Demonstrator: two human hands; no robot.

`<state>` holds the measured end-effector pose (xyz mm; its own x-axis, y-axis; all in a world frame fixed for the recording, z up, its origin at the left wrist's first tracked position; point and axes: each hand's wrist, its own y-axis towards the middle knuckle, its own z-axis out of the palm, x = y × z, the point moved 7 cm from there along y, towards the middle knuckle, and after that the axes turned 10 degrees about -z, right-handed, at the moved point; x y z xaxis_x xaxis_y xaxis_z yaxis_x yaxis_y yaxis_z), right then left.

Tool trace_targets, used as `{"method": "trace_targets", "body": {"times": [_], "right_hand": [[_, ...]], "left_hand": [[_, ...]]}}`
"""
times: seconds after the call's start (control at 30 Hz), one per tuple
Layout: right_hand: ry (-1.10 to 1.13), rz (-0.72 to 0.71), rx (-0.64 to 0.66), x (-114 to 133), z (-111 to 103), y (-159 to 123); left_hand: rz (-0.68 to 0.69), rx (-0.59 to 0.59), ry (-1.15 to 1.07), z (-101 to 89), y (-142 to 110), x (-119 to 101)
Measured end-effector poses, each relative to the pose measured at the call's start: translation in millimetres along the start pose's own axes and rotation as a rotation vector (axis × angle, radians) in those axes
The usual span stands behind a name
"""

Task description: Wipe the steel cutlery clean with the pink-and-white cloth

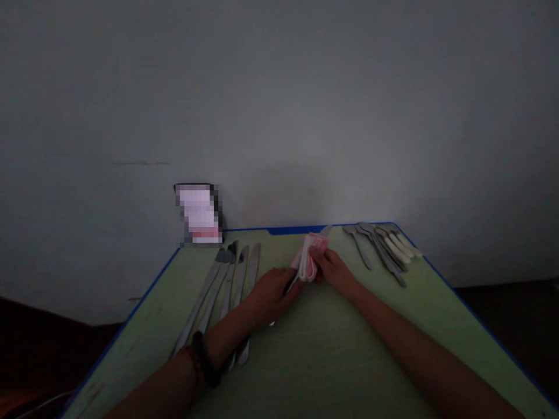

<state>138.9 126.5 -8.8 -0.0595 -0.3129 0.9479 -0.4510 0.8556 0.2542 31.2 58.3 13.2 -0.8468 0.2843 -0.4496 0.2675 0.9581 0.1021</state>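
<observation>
My right hand (335, 269) is closed around a folded white and pink cloth (309, 258) above the middle of the green table (332, 355). The cloth wraps a piece of cutlery whose tip (325, 230) pokes out at its far end. My left hand (274, 291) is closed on the near end of that same piece, just left of the cloth; I cannot make out which kind of cutlery it is. A dark band sits on my left wrist.
Several long knives (227, 285) lie side by side on the table's left part, under my left forearm. Several spoons and white-handled pieces (386, 247) lie at the far right corner. A blurred card (198, 214) stands against the grey wall. The table has blue edges.
</observation>
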Motion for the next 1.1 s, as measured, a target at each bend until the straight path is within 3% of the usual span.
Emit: {"method": "trace_targets", "body": {"times": [1.1], "right_hand": [[-0.013, 0.016, 0.016, -6.3, 2.0, 2.7]], "left_hand": [[-0.03, 0.019, -0.001, 3.3, 0.2, 5.9]]}}
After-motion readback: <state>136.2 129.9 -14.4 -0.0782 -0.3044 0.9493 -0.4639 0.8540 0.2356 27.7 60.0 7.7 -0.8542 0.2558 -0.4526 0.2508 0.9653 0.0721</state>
